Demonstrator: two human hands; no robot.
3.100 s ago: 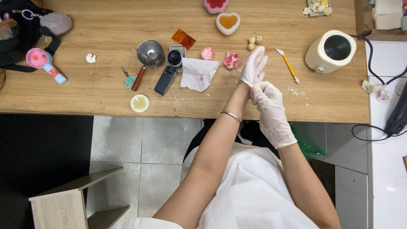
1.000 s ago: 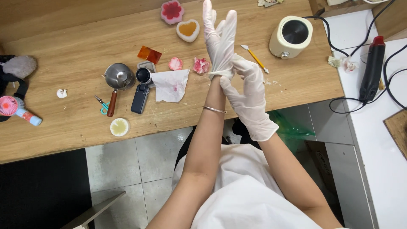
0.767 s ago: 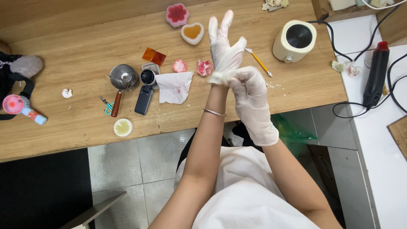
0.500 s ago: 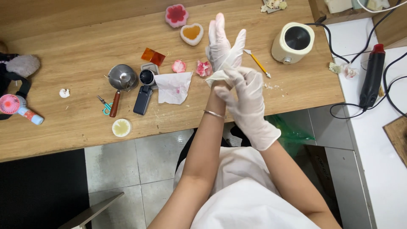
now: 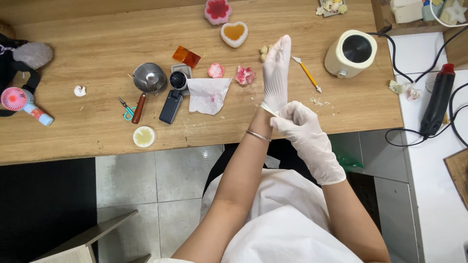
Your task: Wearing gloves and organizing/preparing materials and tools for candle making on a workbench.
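Observation:
My left hand [image 5: 276, 73] is raised over the wooden table [image 5: 87, 141], fingers straight and together, inside a white glove. My gloved right hand [image 5: 297, 122] pinches the cuff of that glove at the left wrist, just above a thin bracelet [image 5: 258, 136]. A yellow-handled tool [image 5: 307, 74] lies right of the left hand. Pink wax lumps [image 5: 244, 75] and a stained white tissue [image 5: 208, 94] lie to its left.
A cream melting pot [image 5: 350, 53] stands at the right, with a black heat gun [image 5: 437, 100] and cables beyond it. Left of centre lie a small metal pan [image 5: 147, 80], a black device [image 5: 171, 104], small scissors [image 5: 126, 109], a round wax disc [image 5: 144, 137] and a pink fan [image 5: 19, 103].
My left hand's fingers have closed together and straightened. My right hand keeps hold of the glove cuff at the wrist. The view has shifted slightly.

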